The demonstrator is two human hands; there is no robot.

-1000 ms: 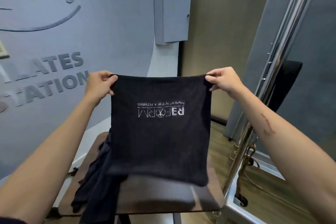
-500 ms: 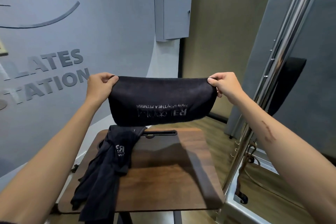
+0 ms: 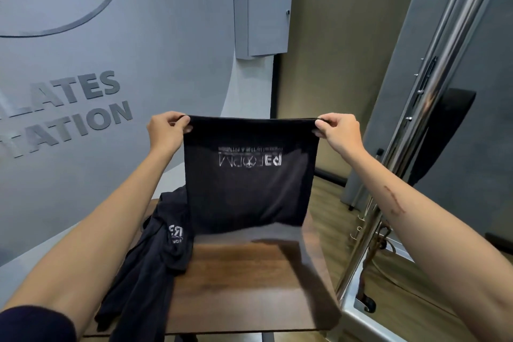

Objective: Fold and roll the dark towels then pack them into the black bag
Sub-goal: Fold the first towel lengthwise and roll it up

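I hold a dark towel with an upside-down white logo stretched in the air above a small wooden table. My left hand pinches its top left corner and my right hand pinches its top right corner. The towel hangs flat, and its blurred lower edge floats just above the tabletop. A second dark towel with a white logo lies crumpled on the table's left side and droops over the front left edge. No black bag shows in view.
A grey wall with raised letters stands to the left and a grey wall cabinet hangs behind. A slanted chrome rail and its frame run close along the table's right side. Wood floor lies beyond.
Half a second ago the towel's lower part was flicked up and bunched near my hands; now it has dropped back and hangs full length. My hands stayed at the top corners.
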